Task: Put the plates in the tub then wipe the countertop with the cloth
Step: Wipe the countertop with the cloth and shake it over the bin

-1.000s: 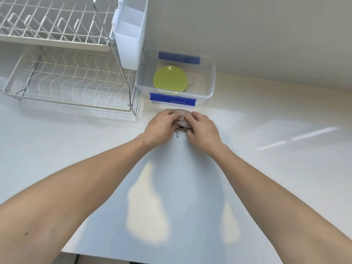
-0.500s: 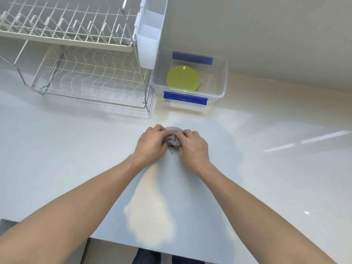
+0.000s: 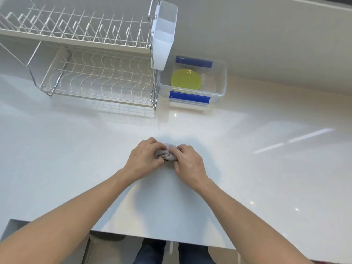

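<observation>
A yellow-green plate (image 3: 186, 80) lies flat in the clear plastic tub (image 3: 221, 86) with blue clips, at the back of the white countertop (image 3: 266, 168). Nearer to me, in the middle of the countertop, a small bunched grey cloth (image 3: 166, 153) is pressed on the surface. My left hand (image 3: 145, 159) grips its left side and my right hand (image 3: 188, 163) grips its right side. Most of the cloth is hidden under my fingers.
A two-tier wire dish rack (image 3: 95, 73) stands at the back left, with a white plastic holder (image 3: 163, 35) hanging on its right end beside the tub. The countertop's front edge (image 3: 152, 239) runs just below my forearms. A wall rises behind the tub.
Both hands have drawn the cloth back across the countertop towards me, away from the tub. The rack and tub now sit farther up in view.
</observation>
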